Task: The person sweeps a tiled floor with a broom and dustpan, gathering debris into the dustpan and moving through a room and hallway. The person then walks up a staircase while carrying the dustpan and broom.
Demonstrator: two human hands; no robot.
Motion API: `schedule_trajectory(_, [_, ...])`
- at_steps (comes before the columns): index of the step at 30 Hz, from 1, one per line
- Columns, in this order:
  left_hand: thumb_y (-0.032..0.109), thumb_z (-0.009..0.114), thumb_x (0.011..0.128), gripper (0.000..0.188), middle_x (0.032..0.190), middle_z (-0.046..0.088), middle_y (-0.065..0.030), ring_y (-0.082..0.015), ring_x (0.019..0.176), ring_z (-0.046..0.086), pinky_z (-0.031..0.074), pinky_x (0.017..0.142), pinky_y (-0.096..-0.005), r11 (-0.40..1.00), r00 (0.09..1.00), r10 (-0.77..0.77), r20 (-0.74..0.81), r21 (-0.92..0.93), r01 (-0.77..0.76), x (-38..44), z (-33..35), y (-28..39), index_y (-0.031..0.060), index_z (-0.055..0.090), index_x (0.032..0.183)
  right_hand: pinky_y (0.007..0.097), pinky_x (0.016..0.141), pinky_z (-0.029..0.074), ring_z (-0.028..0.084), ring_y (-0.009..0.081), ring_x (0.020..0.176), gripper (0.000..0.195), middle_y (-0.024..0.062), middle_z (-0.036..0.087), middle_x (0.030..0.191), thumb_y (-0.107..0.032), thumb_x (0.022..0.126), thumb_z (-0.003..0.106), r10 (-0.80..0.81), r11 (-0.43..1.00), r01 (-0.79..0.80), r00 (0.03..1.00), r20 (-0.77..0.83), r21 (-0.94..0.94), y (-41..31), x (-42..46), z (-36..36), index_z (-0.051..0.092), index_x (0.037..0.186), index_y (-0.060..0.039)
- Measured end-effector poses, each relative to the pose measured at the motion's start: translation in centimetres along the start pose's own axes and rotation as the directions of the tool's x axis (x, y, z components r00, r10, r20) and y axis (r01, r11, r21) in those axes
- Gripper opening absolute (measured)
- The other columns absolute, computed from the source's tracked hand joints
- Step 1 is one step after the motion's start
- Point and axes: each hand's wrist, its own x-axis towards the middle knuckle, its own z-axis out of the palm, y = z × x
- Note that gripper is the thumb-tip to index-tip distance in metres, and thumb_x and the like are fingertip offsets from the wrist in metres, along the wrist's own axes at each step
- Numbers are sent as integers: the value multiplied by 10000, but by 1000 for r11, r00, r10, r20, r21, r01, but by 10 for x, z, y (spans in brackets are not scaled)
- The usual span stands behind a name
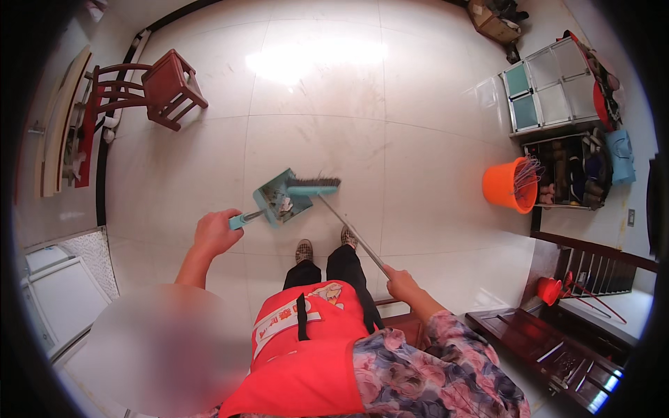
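My left hand [216, 233] grips the handle of a teal dustpan [273, 213], which is in front of my feet on the left. Dark debris and a crumpled pale scrap [285, 205] lie in the pan. My right hand [401, 282] is closed around the metal pole of a broom [313, 190]. The broom's teal head with dark bristles is at the pan's right edge, its left end overlapping the pan; whether its bristles touch the floor I cannot tell.
A red wooden chair [166, 90] stands at the left. To the right are an orange bucket [506, 183] holding wire hangers, a shoe rack [567, 170] and a panelled cabinet [554, 83]. Dark smudges mark the tiled floor [334, 141]. A dark wooden door [543, 345] is at lower right.
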Motion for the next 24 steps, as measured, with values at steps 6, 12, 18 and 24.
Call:
schedule_trajectory(6, [155,543,635,250,731,595,-96,-292,705,556,451,637,-370,999,999,31,23,-35,-31,-6,2,-16,165,607,877,396,723,448,552,361,792,475,206,576,863,-133,698,527,48,987,-45,999,-18,153,-7,-79,-39,437,1162,-88])
schedule_trajectory(12, [137,562,620,284,729,596,-87,-278,708,559,452,644,-359,993,987,114,109,6,-116,-24,-12,-25,168,602,899,371,809,415,516,351,928,491,214,539,995,-149,696,547,102,957,-44,976,-192,288,6,-117,-2,432,1164,-60])
schedule_trajectory(18, [139,567,615,290,722,594,-92,-277,705,560,454,641,-362,984,975,172,139,9,-175,-22,0,-37,170,601,901,356,827,407,525,307,958,494,219,543,1002,-173,692,530,270,915,-214,955,-126,341,-37,-86,43,442,1151,-13])
schedule_trajectory(24, [140,567,600,291,739,596,-104,-294,693,556,457,637,-365,976,972,197,126,64,-206,-14,0,-34,151,608,888,306,602,466,591,218,607,534,196,596,780,-187,692,552,152,707,-149,987,57,691,-76,-66,89,420,1172,6])
